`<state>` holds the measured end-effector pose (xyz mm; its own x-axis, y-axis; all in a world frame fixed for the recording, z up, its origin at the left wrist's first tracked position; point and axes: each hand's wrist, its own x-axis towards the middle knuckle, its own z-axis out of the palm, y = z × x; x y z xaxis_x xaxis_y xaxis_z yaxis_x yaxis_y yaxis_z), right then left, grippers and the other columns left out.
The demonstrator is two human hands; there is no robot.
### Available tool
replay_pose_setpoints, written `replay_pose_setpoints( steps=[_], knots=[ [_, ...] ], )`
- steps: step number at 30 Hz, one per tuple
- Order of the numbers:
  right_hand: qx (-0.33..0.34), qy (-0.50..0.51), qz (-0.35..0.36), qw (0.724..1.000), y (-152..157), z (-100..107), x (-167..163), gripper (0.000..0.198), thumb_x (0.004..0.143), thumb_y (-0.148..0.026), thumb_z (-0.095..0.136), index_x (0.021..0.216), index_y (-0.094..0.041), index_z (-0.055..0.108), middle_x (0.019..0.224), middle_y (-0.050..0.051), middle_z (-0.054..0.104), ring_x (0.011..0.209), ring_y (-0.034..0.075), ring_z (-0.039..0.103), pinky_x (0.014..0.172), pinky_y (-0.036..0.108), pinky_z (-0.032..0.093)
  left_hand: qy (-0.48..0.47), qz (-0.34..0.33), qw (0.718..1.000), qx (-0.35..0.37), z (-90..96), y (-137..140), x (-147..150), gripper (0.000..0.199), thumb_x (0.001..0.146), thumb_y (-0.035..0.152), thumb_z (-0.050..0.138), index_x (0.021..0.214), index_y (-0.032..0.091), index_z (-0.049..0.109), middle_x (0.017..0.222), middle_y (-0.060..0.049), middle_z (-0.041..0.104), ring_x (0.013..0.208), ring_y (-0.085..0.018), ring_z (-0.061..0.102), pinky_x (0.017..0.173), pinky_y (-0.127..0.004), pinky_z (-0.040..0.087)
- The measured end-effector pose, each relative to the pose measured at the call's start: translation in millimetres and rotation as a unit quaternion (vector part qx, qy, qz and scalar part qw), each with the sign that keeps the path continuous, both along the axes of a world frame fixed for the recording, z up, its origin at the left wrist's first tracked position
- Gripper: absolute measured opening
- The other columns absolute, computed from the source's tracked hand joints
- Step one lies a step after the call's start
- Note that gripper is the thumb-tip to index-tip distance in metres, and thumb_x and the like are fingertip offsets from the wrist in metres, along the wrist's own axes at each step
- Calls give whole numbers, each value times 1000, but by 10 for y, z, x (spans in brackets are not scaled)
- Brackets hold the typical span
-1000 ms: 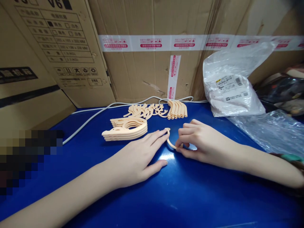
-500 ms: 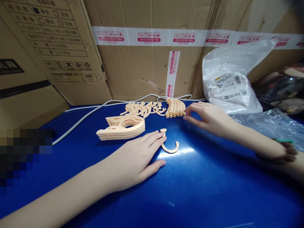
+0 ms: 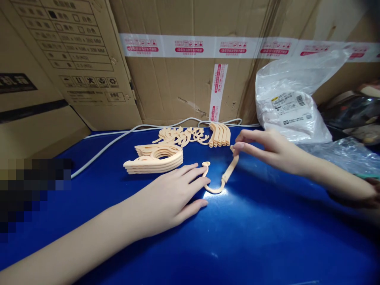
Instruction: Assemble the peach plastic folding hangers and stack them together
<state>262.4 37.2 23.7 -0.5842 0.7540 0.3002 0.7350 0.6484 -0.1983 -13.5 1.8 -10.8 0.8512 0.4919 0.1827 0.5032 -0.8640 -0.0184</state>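
My left hand lies flat on the blue table, fingers stretched out, the fingertips touching a cream plastic hanger hook. Between thumb and forefinger, my right hand pinches the far end of a curved cream hanger arm. The near end of that arm meets the hook's open tip; whether they are joined I cannot tell. Behind my left hand is a stack of hanger arms. Farther back lie a loose heap of hooks and a row of several more hanger arms.
Cardboard boxes stand along the back and left of the table. A white cable runs along the back edge. At the right sits a white plastic bag with a label, beside clear plastic wrap.
My right hand has taken one hanger arm from the row and brought it toward me, its end against the hook. My left hand stays on the hook.
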Motion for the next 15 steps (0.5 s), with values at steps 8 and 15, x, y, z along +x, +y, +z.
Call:
replay_pose_setpoints(
  steps=[8, 15],
  knots=[
    [-4, -137, 47, 989, 162, -93, 289, 47, 85, -13, 44, 129, -23, 57, 127, 8, 61, 111, 27, 60, 91, 41, 50, -11, -58, 998, 23, -66, 64, -35, 22, 95, 9, 43, 109, 18, 57, 136, -10, 53, 128, -25, 47, 100, -40, 45],
    [-56, -111, 101, 987, 5, -64, 99, 30, 95, -26, 47, 118, -23, 65, 122, 8, 63, 109, 22, 61, 90, 37, 51, -30, -71, 996, 34, 0, -3, 43, 26, 97, 8, 32, 98, 13, 57, 100, -9, 63, 95, -21, 59, 91, -37, 47]
  ],
)
